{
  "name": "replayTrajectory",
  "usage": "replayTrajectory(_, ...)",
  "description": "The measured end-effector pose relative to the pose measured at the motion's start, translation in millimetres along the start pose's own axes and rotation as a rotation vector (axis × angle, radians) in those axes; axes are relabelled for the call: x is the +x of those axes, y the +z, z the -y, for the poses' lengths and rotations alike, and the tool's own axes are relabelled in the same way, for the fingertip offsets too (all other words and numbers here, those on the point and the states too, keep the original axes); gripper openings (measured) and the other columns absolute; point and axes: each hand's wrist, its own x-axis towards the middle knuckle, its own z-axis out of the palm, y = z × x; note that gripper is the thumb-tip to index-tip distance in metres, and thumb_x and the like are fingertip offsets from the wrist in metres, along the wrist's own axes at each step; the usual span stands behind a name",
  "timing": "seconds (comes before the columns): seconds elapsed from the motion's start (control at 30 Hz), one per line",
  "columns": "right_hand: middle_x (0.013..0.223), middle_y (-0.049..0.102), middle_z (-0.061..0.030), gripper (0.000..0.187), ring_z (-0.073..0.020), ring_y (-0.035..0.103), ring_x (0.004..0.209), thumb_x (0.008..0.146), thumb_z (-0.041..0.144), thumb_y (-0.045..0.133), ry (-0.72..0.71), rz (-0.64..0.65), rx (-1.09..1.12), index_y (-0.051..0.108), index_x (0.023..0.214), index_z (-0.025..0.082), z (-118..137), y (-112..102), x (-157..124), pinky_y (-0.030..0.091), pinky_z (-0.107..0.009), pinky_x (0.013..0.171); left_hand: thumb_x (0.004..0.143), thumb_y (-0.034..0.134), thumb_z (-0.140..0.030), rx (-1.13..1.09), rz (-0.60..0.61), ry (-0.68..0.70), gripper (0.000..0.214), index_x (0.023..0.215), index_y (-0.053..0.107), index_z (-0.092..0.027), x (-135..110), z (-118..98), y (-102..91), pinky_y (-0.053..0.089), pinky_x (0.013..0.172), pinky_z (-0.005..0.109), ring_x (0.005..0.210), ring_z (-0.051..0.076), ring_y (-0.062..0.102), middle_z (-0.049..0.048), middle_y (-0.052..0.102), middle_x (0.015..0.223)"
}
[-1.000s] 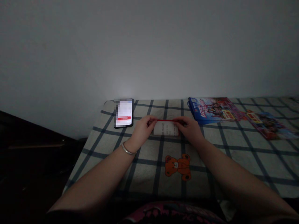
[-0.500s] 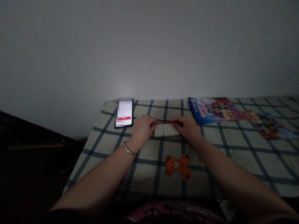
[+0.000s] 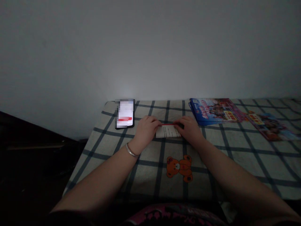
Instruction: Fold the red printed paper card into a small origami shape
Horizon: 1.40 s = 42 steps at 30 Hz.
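Observation:
A small folded piece of paper (image 3: 168,131), white with dark print and a red strip along its far edge, is between my hands on the checked cloth. My left hand (image 3: 147,129) pinches its left far corner with thumb and fingers; a silver bangle circles that wrist. At the opposite corner my right hand (image 3: 188,129) is closed on the paper too. The fingertips partly cover both ends of the red edge.
A lit phone (image 3: 125,113) lies to the left. Colourful printed leaflets (image 3: 215,111) are stacked at the right, with another leaflet (image 3: 274,125) beside them. The checked tablecloth (image 3: 150,169) bears a teddy bear print (image 3: 179,168). A wall (image 3: 164,50) rises behind.
My left hand has slid slightly to the right along the red edge of the paper. The right hand stays nearly where it was.

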Motion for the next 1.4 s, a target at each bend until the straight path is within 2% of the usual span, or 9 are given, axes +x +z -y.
replayTrajectory(0.23, 0.093, 0.067, -0.0064, 0.014, -0.0244, 0.058, 0.094, 0.086, 0.023, 0.061, -0.013, -0.010, 0.004, 0.074, 0.093, 0.022, -1, 0, 0, 0.046, -0.039, 0.087, 0.095, 0.050, -0.019, -0.052, 0.032, -0.035, 0.020, 0.097, 0.070, -0.021, 1, 0, -3.8, 0.043, 0.084, 0.036, 0.092, 0.021, 0.055, 0.0043, 0.067, 0.095)
replayTrajectory(0.33, 0.093, 0.067, -0.0063, 0.014, -0.0242, 0.059, 0.095, 0.086, 0.023, 0.062, -0.021, -0.014, 0.019, 0.074, 0.093, 0.022, -2, 1, 0, 0.046, -0.039, 0.088, 0.097, 0.048, -0.026, -0.079, 0.040, -0.036, 0.023, 0.096, 0.070, -0.019, -1, -1, -6.7, 0.042, 0.085, 0.037, 0.092, 0.022, 0.055, 0.0056, 0.066, 0.096)
replayTrajectory(0.47, 0.095, 0.066, -0.0065, 0.014, -0.0239, 0.059, 0.096, 0.085, 0.023, 0.062, -0.027, -0.030, 0.023, 0.074, 0.093, 0.023, -3, 1, 0, 0.047, -0.040, 0.089, 0.090, 0.060, -0.036, -0.048, 0.040, -0.027, 0.021, 0.099, 0.068, -0.019, -4, -4, -8.5, 0.042, 0.086, 0.039, 0.096, 0.024, 0.054, 0.0060, 0.065, 0.099)
replayTrajectory(0.6, 0.095, 0.067, -0.0066, 0.014, -0.0242, 0.059, 0.094, 0.086, 0.023, 0.062, -0.039, -0.023, 0.009, 0.074, 0.093, 0.023, -3, 1, 0, 0.047, -0.041, 0.088, 0.086, 0.065, -0.034, 0.030, 0.033, -0.018, 0.023, 0.106, 0.068, -0.021, -6, -8, -7.5, 0.043, 0.086, 0.040, 0.098, 0.026, 0.052, 0.0070, 0.063, 0.101)
replayTrajectory(0.7, 0.095, 0.067, -0.0062, 0.015, -0.0242, 0.059, 0.095, 0.086, 0.023, 0.062, -0.040, -0.009, 0.007, 0.075, 0.094, 0.024, -3, 1, 0, 0.048, -0.040, 0.087, 0.087, 0.065, -0.032, 0.050, 0.019, 0.026, 0.027, 0.113, 0.068, -0.027, -7, -10, -6.1, 0.042, 0.085, 0.040, 0.099, 0.026, 0.052, 0.0062, 0.063, 0.103)
replayTrajectory(0.8, 0.094, 0.067, -0.0062, 0.016, -0.0246, 0.059, 0.095, 0.086, 0.024, 0.062, -0.046, -0.004, -0.004, 0.075, 0.095, 0.025, -2, 1, 0, 0.048, -0.040, 0.086, 0.088, 0.064, -0.028, 0.050, 0.037, 0.057, 0.024, 0.111, 0.069, -0.030, -6, -11, -5.1, 0.041, 0.086, 0.039, 0.099, 0.024, 0.052, 0.0043, 0.064, 0.103)
replayTrajectory(1.07, 0.098, 0.068, -0.0067, 0.018, -0.0249, 0.060, 0.096, 0.087, 0.026, 0.061, -0.052, 0.020, -0.019, 0.076, 0.097, 0.026, -4, 0, 2, 0.048, -0.041, 0.088, 0.092, 0.059, -0.030, 0.075, 0.058, 0.063, 0.021, 0.111, 0.069, -0.027, -7, -17, -9.2, 0.041, 0.084, 0.039, 0.097, 0.024, 0.053, 0.0057, 0.063, 0.099)
replayTrajectory(1.23, 0.102, 0.069, -0.0063, 0.021, -0.0237, 0.062, 0.097, 0.089, 0.033, 0.058, -0.066, 0.094, 0.048, 0.077, 0.097, 0.025, -3, -9, 4, 0.049, -0.040, 0.090, 0.091, 0.059, -0.034, 0.116, 0.086, 0.056, 0.024, 0.112, 0.067, -0.025, -9, -24, -11.5, 0.041, 0.081, 0.040, 0.096, 0.026, 0.052, 0.0073, 0.062, 0.100)
replayTrajectory(1.4, 0.106, 0.068, -0.0080, 0.031, -0.0266, 0.062, 0.099, 0.082, 0.045, 0.067, -0.079, 0.120, -0.039, 0.075, 0.104, 0.024, 7, -16, 1, 0.048, -0.043, 0.091, 0.094, 0.053, -0.031, 0.141, 0.093, 0.051, 0.023, 0.111, 0.067, -0.022, -9, -29, -12.5, 0.042, 0.078, 0.039, 0.095, 0.026, 0.053, 0.0080, 0.063, 0.099)
